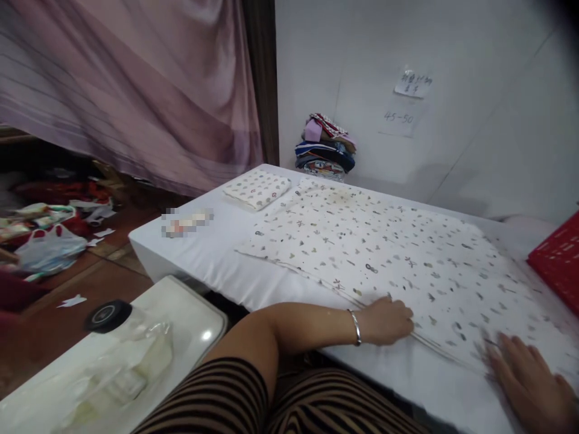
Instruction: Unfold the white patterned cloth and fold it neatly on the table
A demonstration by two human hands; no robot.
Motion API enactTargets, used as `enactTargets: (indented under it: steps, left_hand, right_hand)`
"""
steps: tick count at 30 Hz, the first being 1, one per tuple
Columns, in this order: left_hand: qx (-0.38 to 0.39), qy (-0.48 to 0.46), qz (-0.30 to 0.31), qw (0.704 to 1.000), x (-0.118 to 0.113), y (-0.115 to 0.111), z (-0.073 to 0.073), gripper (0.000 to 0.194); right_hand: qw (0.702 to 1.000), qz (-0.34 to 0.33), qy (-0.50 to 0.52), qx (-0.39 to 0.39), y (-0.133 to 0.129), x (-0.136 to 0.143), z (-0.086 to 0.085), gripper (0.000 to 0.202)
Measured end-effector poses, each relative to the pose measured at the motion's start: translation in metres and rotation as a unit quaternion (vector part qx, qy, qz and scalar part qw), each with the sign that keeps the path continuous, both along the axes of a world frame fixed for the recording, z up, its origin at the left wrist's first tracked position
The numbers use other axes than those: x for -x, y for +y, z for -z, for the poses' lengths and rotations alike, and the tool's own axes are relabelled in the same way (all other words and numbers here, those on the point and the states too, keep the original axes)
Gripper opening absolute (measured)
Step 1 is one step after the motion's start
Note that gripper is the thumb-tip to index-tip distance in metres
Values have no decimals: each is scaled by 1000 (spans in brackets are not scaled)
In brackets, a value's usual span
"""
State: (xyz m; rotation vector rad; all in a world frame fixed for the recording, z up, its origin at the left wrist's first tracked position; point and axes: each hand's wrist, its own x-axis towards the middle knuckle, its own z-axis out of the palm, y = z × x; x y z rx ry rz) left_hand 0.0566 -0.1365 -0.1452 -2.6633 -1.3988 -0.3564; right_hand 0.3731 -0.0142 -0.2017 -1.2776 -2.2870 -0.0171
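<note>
A white cotton cloth with small printed motifs lies spread over the white-covered table. My left hand, a silver bangle on its wrist, is closed at the near edge of this cloth, with the folded hem under its fingers. To the right, my right hand is over the cloth's near right part, blurred by motion. A thin grey, metallic-looking thing shows at its fingertips, too smeared to name. Farther back on the table lies a folded piece of similar printed cloth.
Folded clothes are stacked behind the table by the wall. A red perforated basket stands at the right edge. At left, a white surface holds a clear plastic bag and a round black object. A pinkish curtain hangs behind.
</note>
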Motion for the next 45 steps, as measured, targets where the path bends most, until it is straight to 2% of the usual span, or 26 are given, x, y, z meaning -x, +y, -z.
enactTargets:
  steps: [2,3,6,9,12,18,22,26,31,39,45]
  left_hand:
    - [2,5,-27,1000,16,-7,-1,9]
    - [3,8,-41,999,23,-11,-2,10]
    - [11,5,-73,997,40,-24,-7,15]
    - [34,-16,-114,993,54,-35,-13,19]
    - [57,-31,-162,985,64,-43,-16,22]
    - [77,-33,-172,982,75,-43,-18,21]
    - [68,-63,-150,984,75,-40,-19,16]
    - [69,-92,-119,986,74,-32,-16,21]
    - [60,-111,-91,988,73,-23,-9,22]
    - [39,-115,-63,991,75,-25,-9,23]
    - [36,-110,-49,992,77,-23,-8,23]
  right_hand:
    - [1000,-13,25,9,-17,28,-17,52]
    - [997,-46,43,32,-27,45,-26,47]
    - [982,-171,76,38,-55,101,-46,31]
    - [970,-221,96,41,-74,143,-54,23]
    - [966,-235,96,49,-82,163,-53,19]
    - [961,-262,47,72,-87,172,-51,20]
    - [964,-248,49,78,-86,171,-54,20]
    - [967,-240,34,78,-85,164,-58,21]
    - [968,-238,42,70,-83,158,-54,19]
    - [967,-241,38,76,-88,158,-53,18]
    - [978,-200,26,54,-86,147,-60,19]
